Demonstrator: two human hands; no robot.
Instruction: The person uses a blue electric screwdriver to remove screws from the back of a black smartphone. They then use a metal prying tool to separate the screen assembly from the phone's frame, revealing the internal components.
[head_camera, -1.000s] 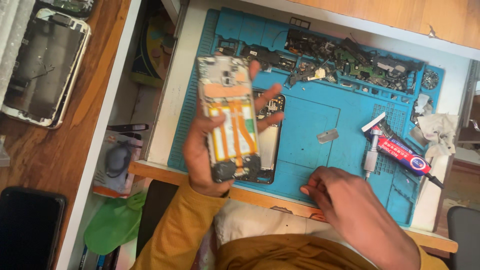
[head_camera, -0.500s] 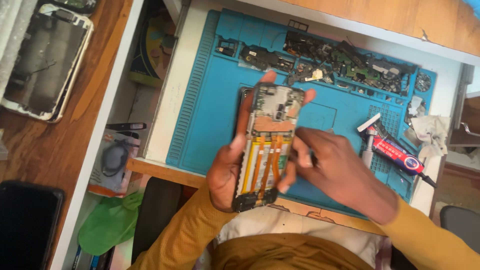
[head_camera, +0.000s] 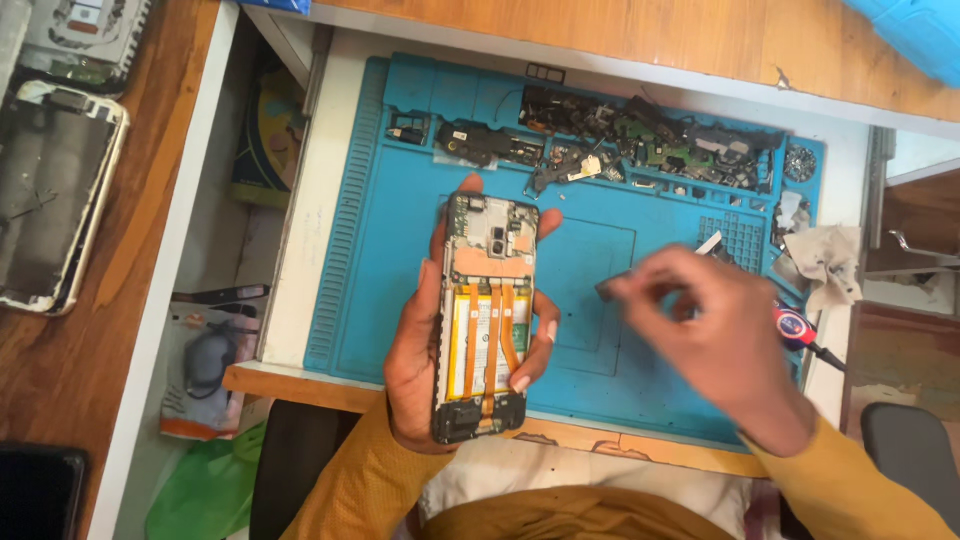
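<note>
My left hand (head_camera: 415, 350) grips an opened phone (head_camera: 487, 315) upright over the blue work mat (head_camera: 390, 260); its back is off, showing orange ribbon cables, a battery and a camera module. To its right, my right hand (head_camera: 715, 335) is blurred and pinches a small dark metal part (head_camera: 612, 287) between thumb and fingertips. A red-handled tool (head_camera: 795, 325) lies under that hand, mostly hidden.
Several loose phone parts and boards (head_camera: 640, 140) line the mat's far edge. A crumpled cloth (head_camera: 825, 255) lies at the right. A stripped phone frame (head_camera: 50, 195) rests on the wooden table at left. A green bag (head_camera: 205, 490) sits below.
The left hand has straightened the phone and held it upright. The right hand moved away from the phone to the right, now pinching a small dark part.
</note>
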